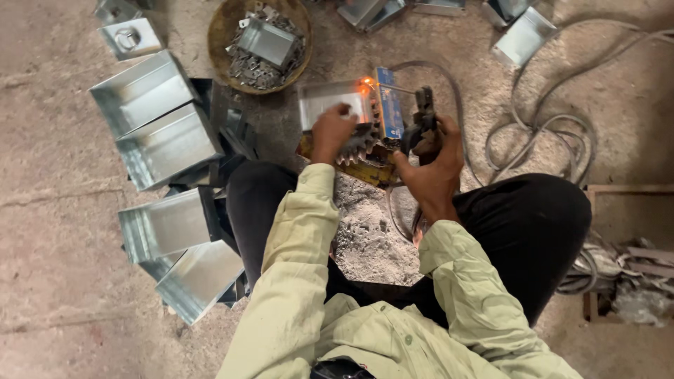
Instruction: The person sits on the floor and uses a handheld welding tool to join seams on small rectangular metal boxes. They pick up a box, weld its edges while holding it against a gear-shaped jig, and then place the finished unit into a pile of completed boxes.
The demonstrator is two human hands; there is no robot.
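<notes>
left hand (331, 130) presses flat on a metal box (330, 102); right hand (432, 165) is clamped on the welding tool's handle (424, 112), sparks glowing.

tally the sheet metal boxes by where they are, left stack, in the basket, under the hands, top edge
Open grey sheet-metal boxes stacked at left: 4
Grey metal box in the round woven basket: 1
Grey metal box under the left hand: 1
Grey metal boxes along the top edge: about 6
Total: about 12
</notes>
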